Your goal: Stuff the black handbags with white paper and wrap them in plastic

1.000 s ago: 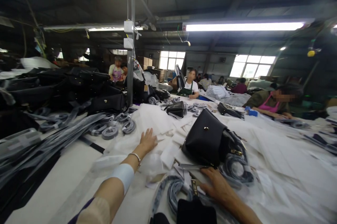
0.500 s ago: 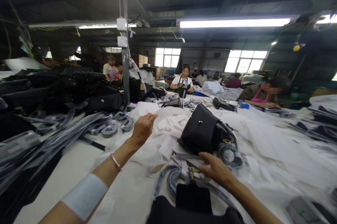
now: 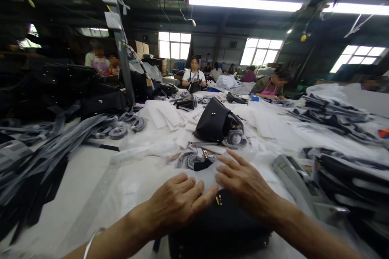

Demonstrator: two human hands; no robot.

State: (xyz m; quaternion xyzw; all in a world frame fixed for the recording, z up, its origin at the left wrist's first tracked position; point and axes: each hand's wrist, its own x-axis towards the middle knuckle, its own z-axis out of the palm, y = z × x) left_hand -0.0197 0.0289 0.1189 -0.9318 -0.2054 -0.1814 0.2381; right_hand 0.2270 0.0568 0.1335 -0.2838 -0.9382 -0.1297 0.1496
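Note:
My left hand (image 3: 178,202) and my right hand (image 3: 243,184) lie side by side, fingers stretched out, on top of a black handbag (image 3: 219,226) at the near edge of the table. Both hands press on a thin white sheet (image 3: 203,174) lying over the bag's top. A small gold clasp (image 3: 218,199) shows between them. Just beyond the hands lies a wrapped coiled strap (image 3: 194,161). Farther out a second black handbag (image 3: 214,123) rests on its side among white sheets.
Wrapped straps and black bags are piled at the left (image 3: 45,137) and the right (image 3: 340,113). White tissue sheets (image 3: 165,115) cover the middle of the table. A metal pole (image 3: 123,56) rises at the back left. Several other people work at tables beyond.
My left hand has pulled back from the far white sheets to the near bag. My right hand moved onto that bag too. The view has tipped downward and shifted right.

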